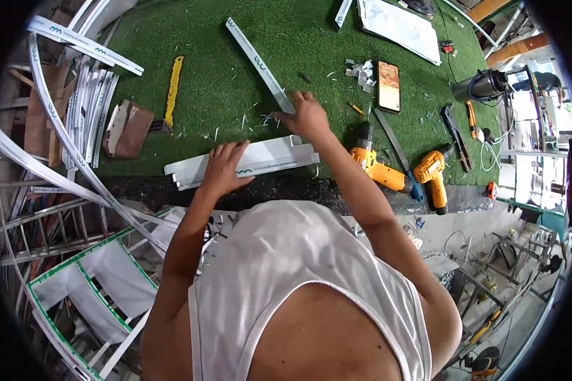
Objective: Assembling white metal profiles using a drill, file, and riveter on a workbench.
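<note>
A short white metal or plastic profile (pixel 270 152) lies crosswise near the table's front edge, in what looks like two lengths side by side. My left hand (pixel 222 168) rests over its left half, fingers across the top and thumb along the near side. Beyond its right end, my right hand (pixel 309 117) is closed at the near end of a long white strip (pixel 258 63), which slants away to the far left. Part of that strip's end is hidden by my fingers.
Green turf covers the table (pixel 203 82). To the right are two yellow cordless drills (pixel 381 173), a phone (pixel 388 86), a pencil (pixel 356 108) and small brackets (pixel 362 75). At left lie a yellow try square (pixel 173 92), a brown block (pixel 128 129) and long white profiles (pixel 57 120).
</note>
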Demonstrator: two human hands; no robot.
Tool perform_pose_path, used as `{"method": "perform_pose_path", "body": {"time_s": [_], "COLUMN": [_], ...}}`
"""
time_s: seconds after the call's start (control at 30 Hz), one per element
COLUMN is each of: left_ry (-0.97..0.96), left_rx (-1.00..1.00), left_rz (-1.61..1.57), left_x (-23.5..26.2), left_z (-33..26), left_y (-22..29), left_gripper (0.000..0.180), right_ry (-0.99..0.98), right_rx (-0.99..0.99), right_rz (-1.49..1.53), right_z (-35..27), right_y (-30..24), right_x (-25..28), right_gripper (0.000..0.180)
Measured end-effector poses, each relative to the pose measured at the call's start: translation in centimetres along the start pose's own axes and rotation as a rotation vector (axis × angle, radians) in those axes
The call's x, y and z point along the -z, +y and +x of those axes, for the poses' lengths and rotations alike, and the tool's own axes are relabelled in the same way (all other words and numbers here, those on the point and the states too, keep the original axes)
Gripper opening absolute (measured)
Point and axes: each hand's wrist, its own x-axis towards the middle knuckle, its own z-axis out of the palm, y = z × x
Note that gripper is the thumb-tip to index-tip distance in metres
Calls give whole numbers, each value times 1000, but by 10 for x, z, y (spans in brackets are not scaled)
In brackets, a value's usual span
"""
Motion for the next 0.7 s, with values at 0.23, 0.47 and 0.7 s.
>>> {"method": "perform_pose_path", "body": {"time_s": [0.23,0.47,0.7], "left_ry": [-96,137,103], "left_rx": [-372,-445,-199], "left_rz": [-72,-143,46], "left_x": [-6,-31,21], "left_z": [5,-17,-4], "left_y": [21,24,9], "left_gripper": [81,68,100], "right_ry": [-158,-560,-372], "right_rx": [110,161,228], "right_rz": [237,419,170], "right_z": [26,-63,-91], "right_y": [22,42,32], "right_x": [9,54,15], "right_gripper": [54,45,37]}}
